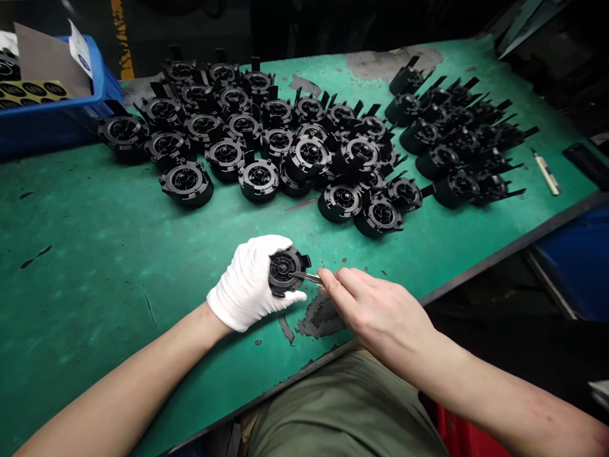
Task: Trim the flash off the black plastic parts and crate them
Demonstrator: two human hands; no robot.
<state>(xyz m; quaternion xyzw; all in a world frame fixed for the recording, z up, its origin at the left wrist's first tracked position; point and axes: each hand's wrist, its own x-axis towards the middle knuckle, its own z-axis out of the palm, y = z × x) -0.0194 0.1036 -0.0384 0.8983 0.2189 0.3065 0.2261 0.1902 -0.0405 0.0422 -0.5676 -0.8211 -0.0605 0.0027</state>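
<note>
My left hand (250,282), in a white glove, is wrapped round a round black plastic part (285,271) and holds it just above the green table (95,254), near the front edge. My bare right hand (375,308) pinches a thin metal tool, probably tweezers (308,277), whose tip rests on the face of that part. Behind the hands, several identical black round parts (259,143) lie spread across the middle of the table.
A second group of black parts with long tabs (457,139) lies at the back right. A blue bin (52,108) holding sheets with black discs stands at the back left. A small pen-like tool (546,172) lies at the right edge.
</note>
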